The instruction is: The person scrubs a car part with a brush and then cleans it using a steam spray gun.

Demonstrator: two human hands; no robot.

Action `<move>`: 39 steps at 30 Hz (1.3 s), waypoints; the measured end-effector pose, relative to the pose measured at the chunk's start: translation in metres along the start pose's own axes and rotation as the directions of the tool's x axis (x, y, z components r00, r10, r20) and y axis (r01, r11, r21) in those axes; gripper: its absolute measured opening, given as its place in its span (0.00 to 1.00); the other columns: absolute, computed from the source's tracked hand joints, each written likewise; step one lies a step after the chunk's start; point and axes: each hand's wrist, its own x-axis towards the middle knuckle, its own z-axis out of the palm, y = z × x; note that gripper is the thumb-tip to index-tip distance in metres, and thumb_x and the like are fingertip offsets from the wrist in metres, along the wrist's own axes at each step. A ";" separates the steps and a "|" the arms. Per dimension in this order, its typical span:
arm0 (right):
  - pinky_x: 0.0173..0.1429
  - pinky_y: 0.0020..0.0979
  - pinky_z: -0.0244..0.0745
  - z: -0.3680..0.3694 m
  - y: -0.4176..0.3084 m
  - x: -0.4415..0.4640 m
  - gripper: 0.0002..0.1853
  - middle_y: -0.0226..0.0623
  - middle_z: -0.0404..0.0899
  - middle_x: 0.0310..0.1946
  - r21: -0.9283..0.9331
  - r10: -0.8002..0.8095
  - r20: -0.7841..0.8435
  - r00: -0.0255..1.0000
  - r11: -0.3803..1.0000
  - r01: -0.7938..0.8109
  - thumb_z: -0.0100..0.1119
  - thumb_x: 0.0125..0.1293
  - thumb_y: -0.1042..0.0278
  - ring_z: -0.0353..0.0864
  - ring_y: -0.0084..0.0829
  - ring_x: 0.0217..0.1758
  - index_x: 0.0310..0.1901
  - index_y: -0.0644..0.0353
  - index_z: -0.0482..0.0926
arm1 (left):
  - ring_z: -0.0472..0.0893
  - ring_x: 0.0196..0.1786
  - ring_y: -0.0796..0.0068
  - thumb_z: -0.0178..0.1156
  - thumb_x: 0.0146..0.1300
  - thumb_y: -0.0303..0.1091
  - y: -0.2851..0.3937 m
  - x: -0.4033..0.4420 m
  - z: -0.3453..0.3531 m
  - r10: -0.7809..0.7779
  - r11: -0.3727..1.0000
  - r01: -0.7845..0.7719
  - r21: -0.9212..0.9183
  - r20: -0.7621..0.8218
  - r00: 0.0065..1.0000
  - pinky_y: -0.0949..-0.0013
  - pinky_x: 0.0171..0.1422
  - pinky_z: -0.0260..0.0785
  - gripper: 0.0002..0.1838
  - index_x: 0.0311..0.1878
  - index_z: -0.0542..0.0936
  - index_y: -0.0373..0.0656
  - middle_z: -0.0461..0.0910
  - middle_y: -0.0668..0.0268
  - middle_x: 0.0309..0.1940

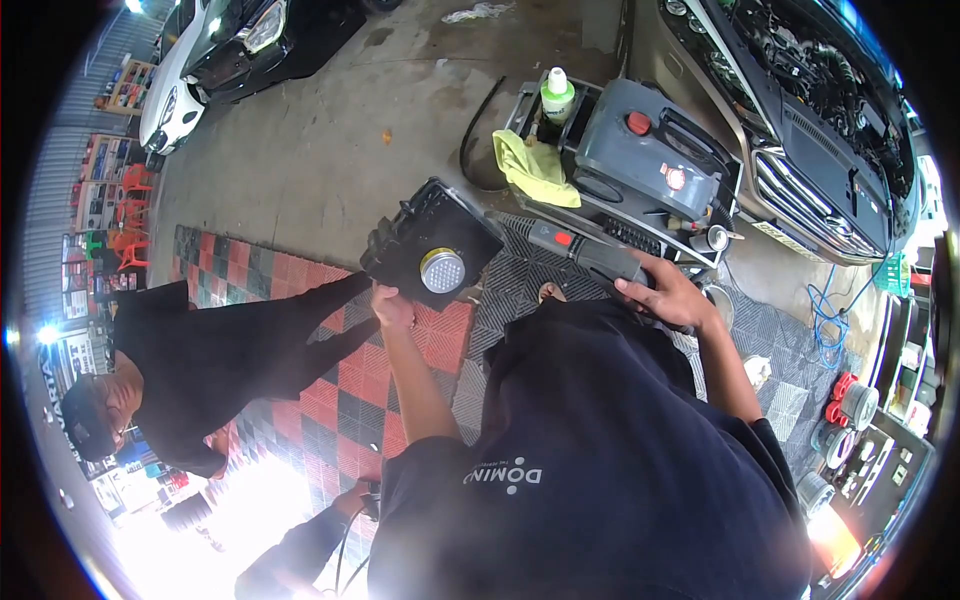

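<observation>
My left hand [393, 305] is closed on the lower edge of a black plastic housing [408, 238], holding it up in front of me. A round silver mesh [442, 271] is set in the side of the housing that faces me. My right hand [668, 291] grips the handle of a grey and black spray gun [590, 253] with a red button. The gun points left toward the housing, its tip close to the housing's right side. Part of the handle is hidden behind my fingers.
A grey machine with a red cap [650, 145] sits on a metal cart, beside a green-and-white bottle [557, 97] and a yellow cloth [535, 168]. A car with its hood raised [800, 150] stands right. Another person [200, 370] is at left; a further person's hand [355, 497] shows below.
</observation>
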 end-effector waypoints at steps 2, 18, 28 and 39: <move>0.38 0.28 0.71 0.000 -0.001 0.000 0.34 0.30 0.76 0.28 0.004 0.013 -0.004 1.000 1.000 -0.013 0.61 0.74 0.53 0.74 0.22 0.31 0.74 0.65 0.66 | 0.79 0.60 0.55 0.58 0.37 0.31 -0.002 0.001 -0.002 -0.003 1.000 0.003 -0.003 -0.011 1.000 0.54 0.68 0.70 0.40 0.63 0.74 0.36 0.80 0.58 0.54; 0.42 0.30 0.73 0.000 -0.008 0.004 0.33 0.36 0.81 0.33 0.028 -0.019 -0.013 1.000 0.999 0.019 0.63 0.73 0.52 0.76 0.24 0.34 0.71 0.62 0.70 | 0.80 0.57 0.56 0.58 0.37 0.31 -0.005 -0.002 0.003 -0.043 0.994 0.040 0.099 0.031 0.999 0.59 0.67 0.71 0.39 0.62 0.75 0.34 0.81 0.58 0.53; 0.70 0.40 0.70 0.000 -0.018 0.003 0.32 0.52 0.80 0.60 -0.106 -0.044 -0.061 0.997 0.994 0.037 0.62 0.72 0.50 0.79 0.45 0.64 0.69 0.65 0.73 | 0.81 0.56 0.56 0.57 0.39 0.30 -0.013 0.006 -0.023 -0.045 0.966 0.039 0.255 0.015 0.999 0.56 0.68 0.70 0.34 0.58 0.74 0.34 0.82 0.58 0.51; 0.65 0.39 0.73 0.008 -0.001 0.012 0.34 0.54 0.85 0.50 -0.228 -0.199 -0.093 0.976 0.958 0.174 0.64 0.71 0.48 0.85 0.45 0.54 0.70 0.63 0.71 | 0.80 0.51 0.62 0.58 0.41 0.27 -0.016 0.008 -0.008 0.025 0.909 -0.068 0.412 0.108 0.994 0.61 0.61 0.72 0.32 0.57 0.74 0.32 0.81 0.59 0.49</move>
